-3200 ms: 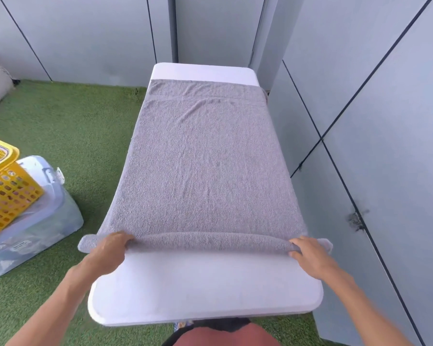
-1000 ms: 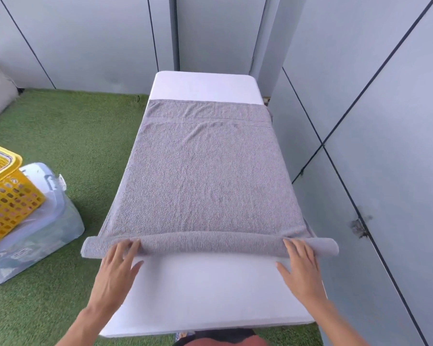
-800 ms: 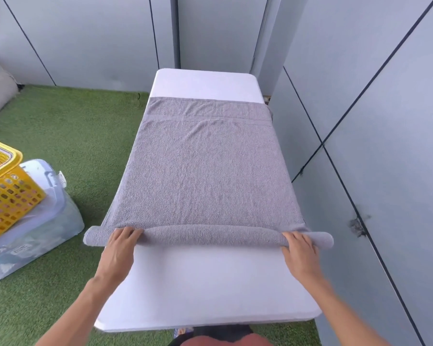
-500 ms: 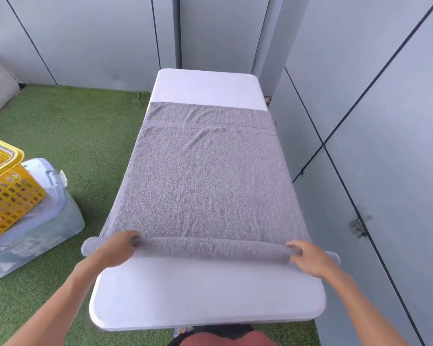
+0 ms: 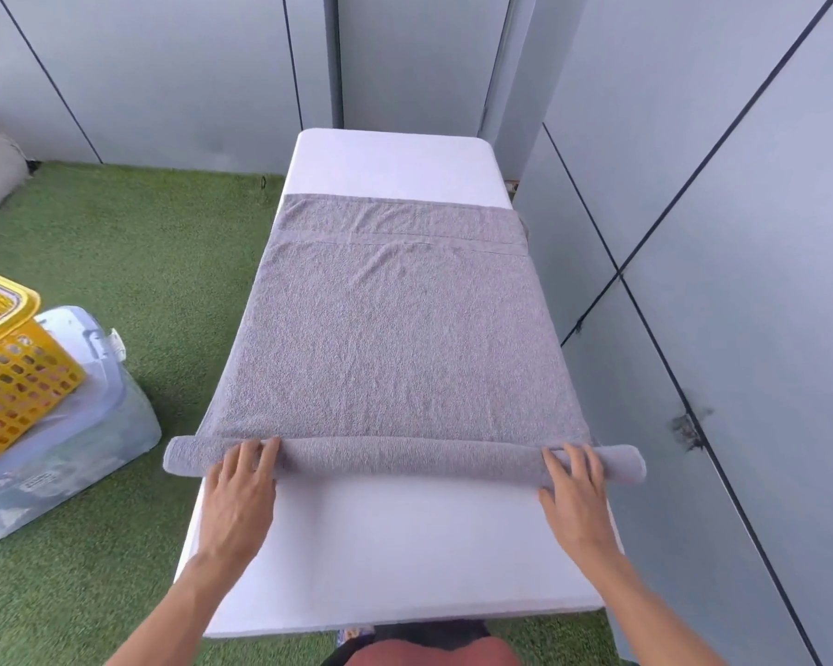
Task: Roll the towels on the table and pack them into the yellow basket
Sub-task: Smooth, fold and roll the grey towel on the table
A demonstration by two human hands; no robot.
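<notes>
I see my left hand and right hand lying flat, fingers straight and spread, pressing on the rolled near edge of the grey towel. Beyond my fingertips the towel lies unrolled along the white table. The yellow basket sits well left of my left fingers, on a clear bin.

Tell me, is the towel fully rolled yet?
No, partly rolled. The towel has a roll only at its near edge; the rest lies spread flat on the table.
</notes>
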